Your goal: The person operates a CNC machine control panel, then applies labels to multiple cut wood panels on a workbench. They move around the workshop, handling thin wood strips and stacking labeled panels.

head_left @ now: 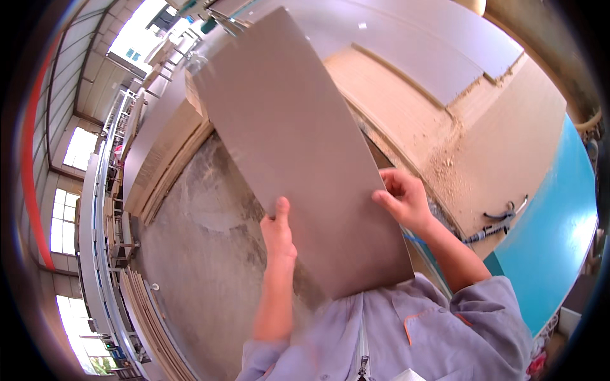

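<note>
A long grey-brown board (292, 146) is held up in front of me, its near end close to my shirt and its far end tilted up and to the left. My left hand (277, 233) grips the left edge, thumb on the upper face and fingers hidden beneath. At the right edge my right hand (403, 200) is closed, its thumb against the board's rim and its fingers curled. An air blow gun (499, 225) lies to the right of that hand on the tan work surface (527, 120). The board's underside is out of sight.
Sawdust (448, 162) is scattered over the tan surface, beside pale grey panels (406, 38). A glossy teal panel (556, 216) is at the right. Stacked boards (171, 146) stand to the left, across the concrete floor (197, 254). More thin boards (149, 317) lean at lower left.
</note>
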Motion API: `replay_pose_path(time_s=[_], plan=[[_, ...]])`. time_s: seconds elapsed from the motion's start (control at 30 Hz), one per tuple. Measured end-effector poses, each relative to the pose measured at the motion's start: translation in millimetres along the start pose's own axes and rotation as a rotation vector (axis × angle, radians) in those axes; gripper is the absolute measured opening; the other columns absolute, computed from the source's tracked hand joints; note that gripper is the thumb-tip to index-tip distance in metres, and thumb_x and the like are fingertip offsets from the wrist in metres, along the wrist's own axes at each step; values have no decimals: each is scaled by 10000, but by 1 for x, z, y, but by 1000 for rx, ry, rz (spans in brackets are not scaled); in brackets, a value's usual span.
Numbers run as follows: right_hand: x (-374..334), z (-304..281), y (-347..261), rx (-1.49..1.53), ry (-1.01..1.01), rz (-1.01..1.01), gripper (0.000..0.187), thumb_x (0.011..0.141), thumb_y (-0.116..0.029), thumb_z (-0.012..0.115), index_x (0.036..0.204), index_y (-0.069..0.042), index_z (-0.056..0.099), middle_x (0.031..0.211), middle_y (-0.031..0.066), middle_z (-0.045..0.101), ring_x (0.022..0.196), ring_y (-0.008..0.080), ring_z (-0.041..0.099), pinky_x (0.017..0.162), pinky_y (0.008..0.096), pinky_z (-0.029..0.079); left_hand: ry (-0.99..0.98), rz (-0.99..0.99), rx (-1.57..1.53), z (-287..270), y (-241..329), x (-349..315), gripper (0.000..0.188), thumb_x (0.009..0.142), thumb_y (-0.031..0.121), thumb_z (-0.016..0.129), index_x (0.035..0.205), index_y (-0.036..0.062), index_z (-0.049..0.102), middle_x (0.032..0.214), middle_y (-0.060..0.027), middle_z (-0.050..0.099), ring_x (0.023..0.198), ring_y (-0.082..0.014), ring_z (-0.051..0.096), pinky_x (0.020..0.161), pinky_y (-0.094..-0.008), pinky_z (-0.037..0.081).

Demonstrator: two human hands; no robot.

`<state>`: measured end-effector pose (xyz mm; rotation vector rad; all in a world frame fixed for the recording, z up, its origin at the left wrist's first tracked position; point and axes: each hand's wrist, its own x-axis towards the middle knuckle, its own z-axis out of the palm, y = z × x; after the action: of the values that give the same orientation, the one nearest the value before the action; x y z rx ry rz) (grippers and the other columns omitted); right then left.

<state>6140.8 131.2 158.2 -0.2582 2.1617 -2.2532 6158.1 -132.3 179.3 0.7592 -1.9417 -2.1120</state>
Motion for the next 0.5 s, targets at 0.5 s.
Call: replay_pose_path(time_s=[0.5], plan=[[-83,4,44,-240,201,40,144,890,-122,582,889,10,640,622,89,604,534,114,568,506,257,445,37,-87,-59,-14,-6,9,655,763,540,692,1025,-47,566,1050,-93,602,945,-191,591,806,-346,507]])
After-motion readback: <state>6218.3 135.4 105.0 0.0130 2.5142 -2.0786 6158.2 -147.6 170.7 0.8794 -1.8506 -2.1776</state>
